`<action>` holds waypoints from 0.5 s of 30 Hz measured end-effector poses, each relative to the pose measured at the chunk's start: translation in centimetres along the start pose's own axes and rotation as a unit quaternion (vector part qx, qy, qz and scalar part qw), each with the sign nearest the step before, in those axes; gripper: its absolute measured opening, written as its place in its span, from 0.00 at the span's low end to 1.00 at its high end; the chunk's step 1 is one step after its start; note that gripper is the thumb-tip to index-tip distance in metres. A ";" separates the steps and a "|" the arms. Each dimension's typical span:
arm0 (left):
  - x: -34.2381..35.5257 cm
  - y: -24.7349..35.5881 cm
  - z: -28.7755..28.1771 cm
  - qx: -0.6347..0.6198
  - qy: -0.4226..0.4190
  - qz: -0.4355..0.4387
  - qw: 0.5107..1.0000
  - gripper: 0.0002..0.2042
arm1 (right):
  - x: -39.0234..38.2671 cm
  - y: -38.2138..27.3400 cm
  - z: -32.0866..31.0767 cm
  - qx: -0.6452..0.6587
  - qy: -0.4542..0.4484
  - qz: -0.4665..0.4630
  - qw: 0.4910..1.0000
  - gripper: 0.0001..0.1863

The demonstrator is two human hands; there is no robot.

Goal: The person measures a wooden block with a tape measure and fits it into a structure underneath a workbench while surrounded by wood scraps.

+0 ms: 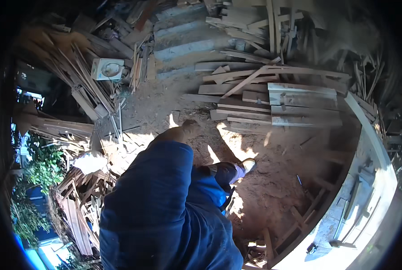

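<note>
My left hand (190, 128) reaches forward over the dirt floor (277, 166), below a blue sleeve (151, 189). It is dark and blends with the ground, so its fingers cannot be made out. I see nothing clearly held in it. My right hand is out of the picture. One of my feet, in a light shoe (249, 164), stands on the dirt to the right of the hand. Beyond the hand, to the right, lies a stack of rough boards (243, 110) beside wider pale planks (302, 104).
Long wood strips (86, 85) lean at the far left near a white square object (108, 69). Grey steps (183, 49) rise at the back. Wood scraps (77, 202) heap up at left. A sunlit workbench (331, 225) with a curved edge fills the lower right.
</note>
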State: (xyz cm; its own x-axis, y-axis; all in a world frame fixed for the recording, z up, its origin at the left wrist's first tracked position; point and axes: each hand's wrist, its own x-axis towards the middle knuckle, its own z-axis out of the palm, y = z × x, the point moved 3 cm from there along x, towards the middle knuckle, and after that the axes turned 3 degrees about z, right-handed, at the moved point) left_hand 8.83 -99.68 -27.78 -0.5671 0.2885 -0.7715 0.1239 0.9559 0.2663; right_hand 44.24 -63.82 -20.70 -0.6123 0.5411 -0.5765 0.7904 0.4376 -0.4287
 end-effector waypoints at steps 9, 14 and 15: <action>-9.1 -7.9 11.2 -0.216 -0.011 0.033 0.976 0.18 | 2.7 -8.4 11.6 -0.137 -0.113 -0.201 0.963 0.32; -14.1 -13.4 10.7 -0.479 0.052 0.023 0.876 0.20 | 0.3 -15.7 19.8 -0.197 -0.207 -0.275 0.918 0.31; -15.1 -14.2 9.5 -0.561 0.069 0.027 0.825 0.20 | -0.3 -17.6 21.4 -0.204 -0.222 -0.287 0.909 0.31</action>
State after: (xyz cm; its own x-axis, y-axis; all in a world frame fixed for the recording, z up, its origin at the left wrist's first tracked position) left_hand 23.41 -117.05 -25.37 -0.6822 0.2449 -0.6889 -0.6355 0.2672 0.7243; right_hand 30.97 -87.06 -27.82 -0.7816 -0.1645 -0.6017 0.2144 0.8350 -0.5067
